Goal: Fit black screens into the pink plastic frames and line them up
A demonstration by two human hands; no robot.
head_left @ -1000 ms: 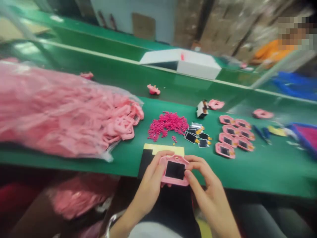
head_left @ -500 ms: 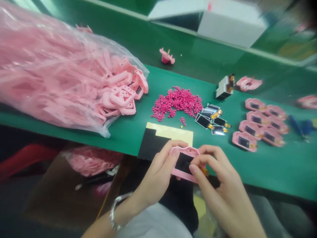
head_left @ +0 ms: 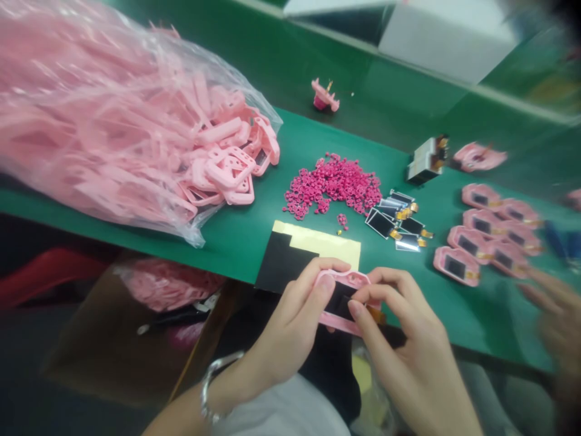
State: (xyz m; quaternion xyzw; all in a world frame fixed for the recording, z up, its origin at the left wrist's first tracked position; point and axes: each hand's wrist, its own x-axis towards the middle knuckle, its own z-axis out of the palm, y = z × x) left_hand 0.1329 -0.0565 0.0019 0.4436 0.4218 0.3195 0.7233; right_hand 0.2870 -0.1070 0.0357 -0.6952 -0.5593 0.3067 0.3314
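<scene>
Noted since the earlier frames: 1 co-worker's hand (head_left: 556, 309) newly come in at the right edge, blurred, near the 7 fitted shells (head_left: 481, 223); touching or not, cannot tell. Seen also: held shell (head_left: 345, 323) tipped further from face-on than 1.0 s ago, with little change in hold from 0.5 s ago. Judged from this: probably still seating or adjusting the screen (head_left: 339, 300) in the opening, both hands being kept on it.

Located the held shell at the near edge of the bench (head_left: 254, 230), just in front of the card (head_left: 281, 260). Left hand (head_left: 304, 321) clamped on the left end, thumb over the front, index along the far edge. Right hand (head_left: 403, 327) pinching the right end between thumb and fingertips, with the orange cable (head_left: 377, 315) showing behind.

Recorded materials: held shell in smooth pink plastic, rounded, with a wavy far edge; screen flat, dark, rectangular. On the bench: about 5 loose screens (head_left: 381, 224), thin and glossy, pale-bordered, with orange tabs; small knobbly magenta bits (head_left: 345, 181) in a loose heap; clear, crinkled bag (head_left: 195, 236), bulging with pink frames (head_left: 231, 169).
</scene>
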